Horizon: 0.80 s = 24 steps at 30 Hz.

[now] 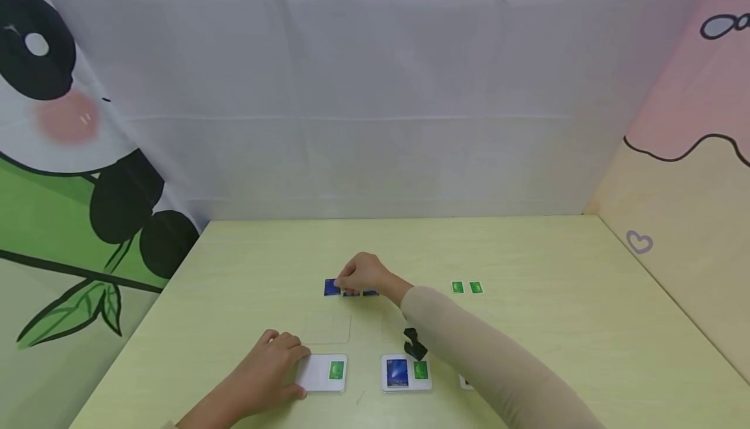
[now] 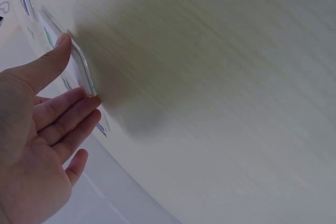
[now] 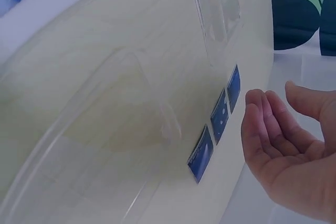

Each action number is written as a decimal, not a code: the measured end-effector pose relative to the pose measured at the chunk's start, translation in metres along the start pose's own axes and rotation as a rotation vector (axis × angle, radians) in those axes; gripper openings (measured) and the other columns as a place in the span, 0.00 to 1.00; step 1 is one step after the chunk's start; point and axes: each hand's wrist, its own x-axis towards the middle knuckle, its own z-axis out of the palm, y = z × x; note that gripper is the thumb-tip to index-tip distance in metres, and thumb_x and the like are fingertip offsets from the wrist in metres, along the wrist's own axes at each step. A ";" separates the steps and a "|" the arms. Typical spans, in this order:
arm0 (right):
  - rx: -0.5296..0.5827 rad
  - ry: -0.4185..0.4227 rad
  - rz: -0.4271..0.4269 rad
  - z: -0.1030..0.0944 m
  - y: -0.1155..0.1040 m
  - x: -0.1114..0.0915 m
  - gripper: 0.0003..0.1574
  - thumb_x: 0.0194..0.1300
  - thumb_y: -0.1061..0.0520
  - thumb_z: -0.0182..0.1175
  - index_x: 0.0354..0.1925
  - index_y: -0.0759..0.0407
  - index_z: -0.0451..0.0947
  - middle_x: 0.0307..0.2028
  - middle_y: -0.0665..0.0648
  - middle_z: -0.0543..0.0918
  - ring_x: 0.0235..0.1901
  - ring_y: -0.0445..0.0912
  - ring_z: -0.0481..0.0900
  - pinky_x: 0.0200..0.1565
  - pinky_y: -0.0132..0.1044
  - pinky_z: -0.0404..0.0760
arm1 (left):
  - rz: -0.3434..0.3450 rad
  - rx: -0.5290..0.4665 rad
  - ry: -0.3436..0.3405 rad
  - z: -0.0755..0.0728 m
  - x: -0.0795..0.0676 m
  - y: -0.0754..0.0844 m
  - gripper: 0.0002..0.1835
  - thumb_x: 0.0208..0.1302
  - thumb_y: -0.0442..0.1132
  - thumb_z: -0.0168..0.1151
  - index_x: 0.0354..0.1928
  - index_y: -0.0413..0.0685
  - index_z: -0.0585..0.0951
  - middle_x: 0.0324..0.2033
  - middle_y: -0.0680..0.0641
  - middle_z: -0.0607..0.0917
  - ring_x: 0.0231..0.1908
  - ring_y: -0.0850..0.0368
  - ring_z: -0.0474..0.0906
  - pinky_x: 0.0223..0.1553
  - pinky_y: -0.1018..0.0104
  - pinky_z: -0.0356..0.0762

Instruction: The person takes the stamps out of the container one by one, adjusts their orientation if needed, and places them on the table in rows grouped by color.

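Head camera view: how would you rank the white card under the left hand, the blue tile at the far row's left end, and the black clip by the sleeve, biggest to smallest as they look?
1. White card, clearly largest, though partly covered by the left hand.
2. Black clip.
3. Blue tile, though it lies farther from the camera and the right hand may cover part of it, so its rank against the clip is unsure.

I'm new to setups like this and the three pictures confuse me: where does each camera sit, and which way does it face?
Head: worn on the head, looking forward and down at the table; shows both forearms, the left hand on a white card, and the right hand at the blue cards.
Left wrist: looks along the left hand; its straight fingers touch the white card.
Right wrist: looks past the right hand at the blue cards.
Shared: head and right wrist views both show the blue cards.
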 end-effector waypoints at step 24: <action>-0.047 -0.077 -0.076 0.001 -0.002 -0.024 0.10 0.61 0.54 0.65 0.35 0.60 0.87 0.30 0.57 0.88 0.31 0.47 0.85 0.29 0.29 0.77 | 0.012 -0.001 -0.002 0.002 -0.001 -0.002 0.28 0.40 0.54 0.77 0.43 0.47 0.83 0.38 0.53 0.84 0.41 0.58 0.76 0.49 0.55 0.68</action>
